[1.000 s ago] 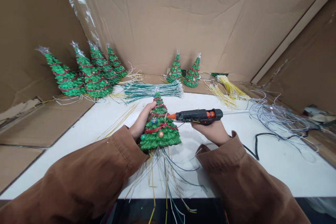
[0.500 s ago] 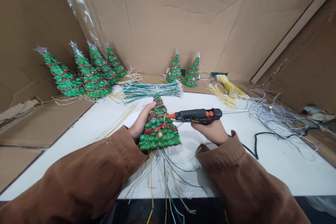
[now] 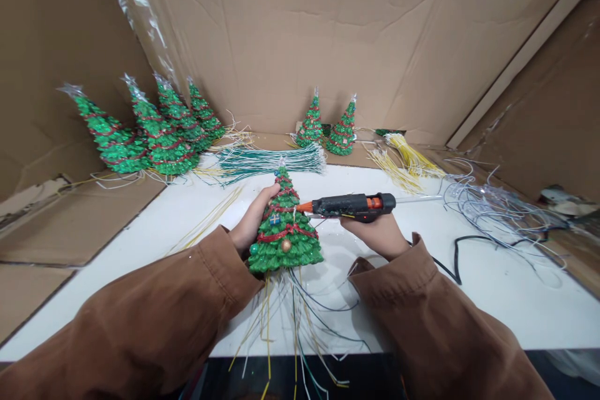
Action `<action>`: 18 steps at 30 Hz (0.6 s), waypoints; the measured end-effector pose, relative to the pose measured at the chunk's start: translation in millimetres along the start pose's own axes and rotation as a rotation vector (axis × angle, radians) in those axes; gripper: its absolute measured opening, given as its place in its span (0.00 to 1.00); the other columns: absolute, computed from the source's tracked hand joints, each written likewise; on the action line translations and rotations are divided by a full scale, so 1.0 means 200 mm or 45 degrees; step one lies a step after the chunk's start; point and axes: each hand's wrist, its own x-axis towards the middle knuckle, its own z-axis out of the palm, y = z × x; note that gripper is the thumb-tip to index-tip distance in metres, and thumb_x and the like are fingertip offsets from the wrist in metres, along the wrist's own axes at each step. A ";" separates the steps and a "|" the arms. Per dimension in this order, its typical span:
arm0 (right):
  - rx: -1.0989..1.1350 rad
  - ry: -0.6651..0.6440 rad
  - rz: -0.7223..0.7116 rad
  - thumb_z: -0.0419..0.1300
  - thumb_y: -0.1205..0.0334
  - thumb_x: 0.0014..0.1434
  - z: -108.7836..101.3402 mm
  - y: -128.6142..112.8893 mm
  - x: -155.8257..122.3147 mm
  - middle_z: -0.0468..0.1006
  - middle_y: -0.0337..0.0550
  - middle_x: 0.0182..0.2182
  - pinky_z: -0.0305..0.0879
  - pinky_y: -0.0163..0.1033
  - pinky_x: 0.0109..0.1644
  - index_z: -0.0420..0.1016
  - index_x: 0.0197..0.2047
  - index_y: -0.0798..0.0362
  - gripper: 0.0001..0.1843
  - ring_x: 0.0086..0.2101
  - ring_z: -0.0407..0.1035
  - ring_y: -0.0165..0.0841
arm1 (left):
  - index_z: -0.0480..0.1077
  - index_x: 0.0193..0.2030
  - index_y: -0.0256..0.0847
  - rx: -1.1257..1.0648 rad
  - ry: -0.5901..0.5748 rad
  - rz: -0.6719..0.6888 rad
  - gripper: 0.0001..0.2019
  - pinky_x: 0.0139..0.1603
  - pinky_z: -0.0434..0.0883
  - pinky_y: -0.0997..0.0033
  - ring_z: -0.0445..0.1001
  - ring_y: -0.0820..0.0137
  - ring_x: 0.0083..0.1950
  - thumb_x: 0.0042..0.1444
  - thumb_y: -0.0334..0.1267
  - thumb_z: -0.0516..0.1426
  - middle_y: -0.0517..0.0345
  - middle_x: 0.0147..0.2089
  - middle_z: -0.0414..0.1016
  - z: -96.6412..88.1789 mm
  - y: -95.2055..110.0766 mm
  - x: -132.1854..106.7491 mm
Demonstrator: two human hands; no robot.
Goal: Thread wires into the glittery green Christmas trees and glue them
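My left hand is wrapped round a small green glittery Christmas tree with red garlands, held upright above the white table. Thin coloured wires hang from the tree's base. My right hand grips a black glue gun held level. Its orange nozzle touches the tree's right side about halfway up. A glue stick pokes out of the gun's back end, and a black cord trails to the right.
Several finished trees stand at the back left, two more trees at the back centre. Bundles of green wires, yellow wires and pale wires lie on the table. Cardboard walls surround the space.
The tree has risen slightly and tilted a little nearer to the nozzle. The glue gun has stayed almost still.
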 end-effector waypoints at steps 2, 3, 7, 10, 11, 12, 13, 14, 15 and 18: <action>0.010 -0.007 0.000 0.60 0.60 0.38 0.00 0.00 0.00 0.73 0.39 0.19 0.68 0.39 0.30 0.68 0.21 0.50 0.06 0.24 0.67 0.34 | 0.71 0.32 0.39 0.015 -0.001 -0.004 0.14 0.32 0.73 0.69 0.75 0.69 0.27 0.55 0.49 0.55 0.59 0.28 0.76 0.00 0.00 0.00; 0.013 -0.010 -0.002 0.60 0.59 0.38 0.00 0.00 0.00 0.73 0.39 0.20 0.68 0.40 0.30 0.68 0.22 0.51 0.06 0.25 0.67 0.34 | 0.71 0.32 0.39 0.029 -0.005 -0.013 0.15 0.33 0.73 0.69 0.75 0.68 0.28 0.55 0.50 0.55 0.58 0.28 0.76 0.00 0.00 0.00; 0.007 -0.024 -0.028 0.59 0.58 0.39 0.00 0.00 0.01 0.73 0.40 0.21 0.68 0.41 0.32 0.69 0.22 0.51 0.06 0.26 0.67 0.35 | 0.71 0.32 0.39 0.056 -0.036 -0.061 0.16 0.33 0.73 0.69 0.74 0.68 0.28 0.55 0.50 0.54 0.57 0.28 0.75 0.01 0.00 -0.01; 0.026 -0.037 -0.025 0.59 0.59 0.39 -0.01 -0.01 0.01 0.73 0.40 0.21 0.67 0.40 0.32 0.69 0.22 0.51 0.06 0.26 0.67 0.34 | 0.70 0.29 0.38 0.058 -0.050 -0.109 0.16 0.32 0.73 0.69 0.73 0.69 0.26 0.56 0.50 0.53 0.58 0.25 0.73 0.02 0.00 -0.02; 0.036 -0.046 -0.021 0.59 0.59 0.38 -0.01 -0.01 0.01 0.73 0.40 0.21 0.67 0.40 0.31 0.69 0.22 0.51 0.06 0.26 0.66 0.34 | 0.70 0.30 0.38 0.070 -0.047 -0.121 0.16 0.32 0.73 0.68 0.74 0.68 0.26 0.56 0.50 0.53 0.57 0.25 0.74 0.02 0.00 -0.02; 0.046 -0.056 -0.019 0.59 0.59 0.38 -0.01 -0.02 0.01 0.73 0.39 0.20 0.67 0.40 0.31 0.69 0.21 0.52 0.06 0.25 0.66 0.33 | 0.70 0.30 0.38 0.080 -0.036 -0.123 0.17 0.32 0.73 0.68 0.74 0.67 0.27 0.55 0.51 0.53 0.57 0.25 0.74 0.02 0.00 -0.02; 0.051 -0.067 -0.019 0.59 0.59 0.38 -0.01 -0.02 0.01 0.72 0.39 0.20 0.66 0.39 0.30 0.69 0.21 0.52 0.06 0.24 0.65 0.33 | 0.71 0.31 0.38 0.086 -0.020 -0.119 0.17 0.33 0.73 0.67 0.74 0.67 0.27 0.55 0.51 0.53 0.57 0.26 0.74 0.02 0.00 -0.02; 0.051 -0.077 -0.018 0.59 0.59 0.38 -0.01 -0.02 0.00 0.72 0.38 0.19 0.66 0.39 0.30 0.69 0.21 0.52 0.06 0.24 0.65 0.32 | 0.71 0.31 0.38 0.085 -0.004 -0.111 0.17 0.32 0.73 0.68 0.74 0.68 0.26 0.55 0.51 0.53 0.57 0.26 0.74 0.02 0.00 -0.01; 0.045 -0.081 -0.016 0.59 0.59 0.37 -0.01 -0.02 0.00 0.71 0.38 0.19 0.66 0.39 0.29 0.69 0.21 0.52 0.05 0.23 0.64 0.32 | 0.71 0.32 0.38 0.083 0.007 -0.099 0.16 0.31 0.73 0.68 0.74 0.68 0.26 0.55 0.50 0.53 0.57 0.26 0.74 0.02 0.00 -0.01; 0.013 -0.077 0.001 0.59 0.60 0.37 -0.02 -0.03 0.00 0.70 0.38 0.18 0.65 0.38 0.29 0.68 0.21 0.52 0.05 0.23 0.64 0.31 | 0.71 0.33 0.39 0.076 0.015 -0.033 0.14 0.31 0.73 0.70 0.74 0.69 0.27 0.56 0.48 0.53 0.57 0.28 0.76 0.02 0.00 -0.01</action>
